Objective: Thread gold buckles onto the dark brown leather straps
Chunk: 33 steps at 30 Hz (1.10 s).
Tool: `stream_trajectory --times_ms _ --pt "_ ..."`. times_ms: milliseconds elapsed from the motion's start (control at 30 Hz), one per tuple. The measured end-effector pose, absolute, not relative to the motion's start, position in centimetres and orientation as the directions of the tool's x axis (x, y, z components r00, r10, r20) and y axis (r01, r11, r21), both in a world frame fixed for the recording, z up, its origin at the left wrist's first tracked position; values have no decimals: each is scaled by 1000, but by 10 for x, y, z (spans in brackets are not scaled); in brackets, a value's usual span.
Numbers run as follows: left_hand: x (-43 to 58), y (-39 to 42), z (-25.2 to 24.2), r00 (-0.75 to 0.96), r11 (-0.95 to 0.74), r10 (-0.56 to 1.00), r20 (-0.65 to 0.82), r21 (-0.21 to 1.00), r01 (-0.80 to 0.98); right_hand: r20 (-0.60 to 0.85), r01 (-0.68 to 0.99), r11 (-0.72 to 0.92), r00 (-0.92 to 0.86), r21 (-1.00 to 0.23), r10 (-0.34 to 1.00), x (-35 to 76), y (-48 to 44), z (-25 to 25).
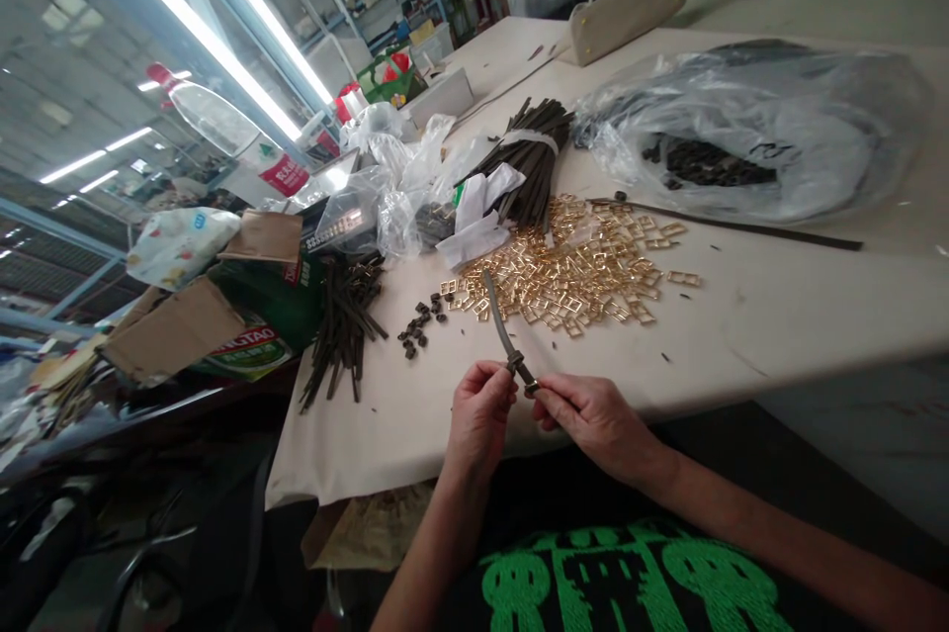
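Between my hands, above the table's near edge, is a narrow dark strap (497, 311) with a small keeper loop around it. My left hand (478, 409) pinches the strap near that loop, and the strap's free end points up and away. My right hand (585, 412) grips the lower end, where a small metal buckle (532, 388) shows at the fingertips. Just beyond lies a wide heap of gold-coloured buckles (570, 271). Several small dark keeper loops (421, 325) are scattered left of it. A loose pile of finished-looking dark straps (345, 320) lies at the table's left edge.
A banded bundle of dark straps (535, 157) lies behind the buckles. At the right is a clear plastic bag (816, 137) with dark pieces, and a long strip (756, 225) in front. Crumpled plastic bags, a tilted bottle (229, 133) and cardboard boxes (174, 330) crowd the left.
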State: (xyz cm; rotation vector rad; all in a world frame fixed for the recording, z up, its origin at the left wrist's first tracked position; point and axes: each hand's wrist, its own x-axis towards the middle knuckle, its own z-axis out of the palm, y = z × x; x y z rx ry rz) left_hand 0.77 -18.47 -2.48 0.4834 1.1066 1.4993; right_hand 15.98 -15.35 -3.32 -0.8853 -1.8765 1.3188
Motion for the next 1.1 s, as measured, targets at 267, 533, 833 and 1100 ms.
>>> stream_trajectory --times_ms 267,533,833,1100 --pt "6 -180 -23 -233 127 922 -309 811 -571 125 212 290 -563 -933 817 161 -153 -32" --pt "5 -181 -27 -227 148 918 -326 811 -566 74 268 291 -605 -919 793 160 -151 -31" --pt "-10 -189 -34 -216 151 946 -242 919 -365 13 420 460 -727 -783 686 167 -139 -18" --pt "-15 -190 -27 -55 305 942 -330 915 -266 14 437 485 -732 -757 681 166 -137 -25"
